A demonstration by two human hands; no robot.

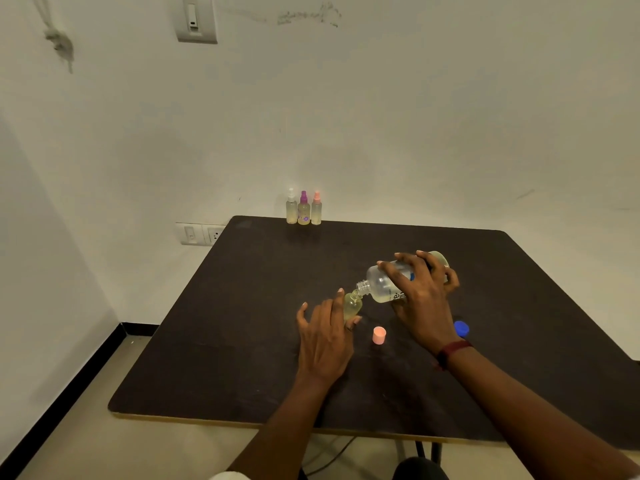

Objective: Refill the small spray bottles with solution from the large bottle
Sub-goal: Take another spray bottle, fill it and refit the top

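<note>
Pale wall w/ a socket [201, 233] behind a dark table [207, 341]; 3 capped spray bottles [303, 209] stand in a row at the far edge, touching, all w/ pale liquid. Mid-table, the left hand [325, 337] holds an uncapped small bottle [352, 304] roughly upright btwn thumb & forefinger, other fingers spread loose, and a pink cap [379, 335] stands just right of it. Big bottle [384, 284] is tipped neck-down to the left, mouth at the small bottle's mouth, yellowish liquid pooled toward the neck, w/ the right hand [420, 296] wrapped over its body; a blue cap [461, 329] lies by that wrist.
</note>
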